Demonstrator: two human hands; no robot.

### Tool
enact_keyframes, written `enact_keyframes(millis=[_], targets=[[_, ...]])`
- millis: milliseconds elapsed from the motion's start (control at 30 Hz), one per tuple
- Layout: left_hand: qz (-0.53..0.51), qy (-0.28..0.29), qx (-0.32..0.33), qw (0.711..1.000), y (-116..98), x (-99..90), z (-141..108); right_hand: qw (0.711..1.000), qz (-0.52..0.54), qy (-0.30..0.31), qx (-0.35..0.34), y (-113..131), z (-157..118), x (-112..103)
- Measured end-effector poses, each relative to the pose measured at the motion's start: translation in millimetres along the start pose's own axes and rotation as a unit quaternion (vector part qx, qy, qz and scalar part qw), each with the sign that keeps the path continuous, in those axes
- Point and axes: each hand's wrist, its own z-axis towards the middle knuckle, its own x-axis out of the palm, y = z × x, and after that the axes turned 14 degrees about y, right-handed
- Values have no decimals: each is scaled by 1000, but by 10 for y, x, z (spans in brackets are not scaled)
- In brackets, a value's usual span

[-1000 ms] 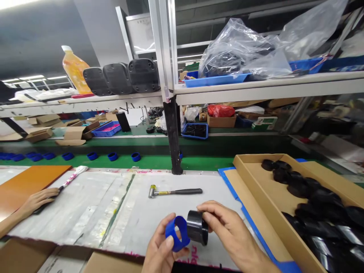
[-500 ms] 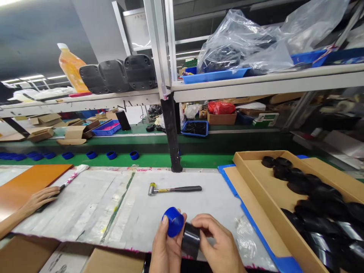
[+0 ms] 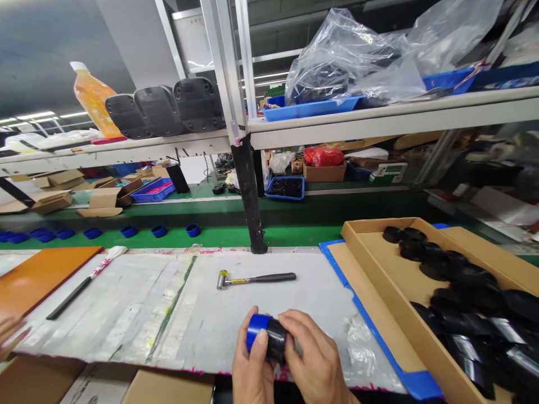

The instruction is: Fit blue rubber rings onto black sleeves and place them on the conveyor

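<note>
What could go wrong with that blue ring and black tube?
The blue ring seems to sit only on the end of the shiny black tube, so it might pop off between the left hand and the right hand and roll away. The tube could also slip from the fingers and land on the bench, perhaps hitting the mallet and scratching its glossy surface.
</note>
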Motion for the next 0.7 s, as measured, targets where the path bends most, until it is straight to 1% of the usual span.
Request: enact_keyframes(millis=[33, 133, 200, 333, 433, 500, 600, 700], targets=[[3, 1, -7, 1000, 1, -14, 9, 1000, 1, 14, -4, -6, -19, -15], [-1, -5, -24, 1000, 4, -58, 30, 997, 7, 76, 22, -17, -91, -81], [-7, -8, -36, 999, 3, -70, 30, 992, -8, 120, 27, -14, -127, -132], [3, 10, -46, 999, -20, -38, -5, 984, -34, 173, -11, 12, -109, -221], [46, 19, -43, 998, -42, -20, -29, 979, -45, 196, -31, 35, -74, -259], [77, 19, -42, 996, -51, -39, -32, 977, -54, 203, -31, 47, -69, -257], [143, 28, -28, 989, -61, -113, -18, 982, -38, 186, -24, 54, -75, -206], [227, 57, -3, 972, -99, -190, 34, 985, 4, 171, -29, 26, -86, -133]])
